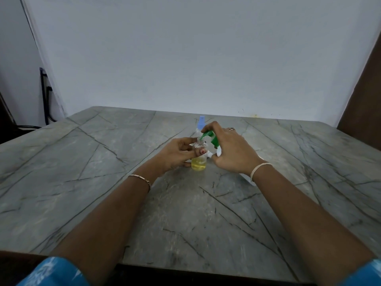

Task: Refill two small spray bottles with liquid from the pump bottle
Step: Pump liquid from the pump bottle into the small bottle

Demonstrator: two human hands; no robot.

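A small clear spray bottle (pixel 199 162) with its cap off stands upright on the table, its lower part filled with yellow liquid. My left hand (pixel 177 154) holds it around the upper body. My right hand (pixel 231 150) grips a tilted white pump bottle (pixel 219 151), fingers pressing its green pump head (pixel 212 138). The green nozzle tip sits right over the small bottle's open neck. Most of the pump bottle's body is hidden under my right hand and wrist. A second small spray bottle with a blue cap (pixel 200 122) stands just behind.
The grey marble-patterned table (pixel 103 182) spreads wide on all sides of the bottles. A white backdrop rises behind its far edge. A small white piece (pixel 209 154), perhaps the removed sprayer, lies beside the open bottle. Dark furniture stands at the far left and right.
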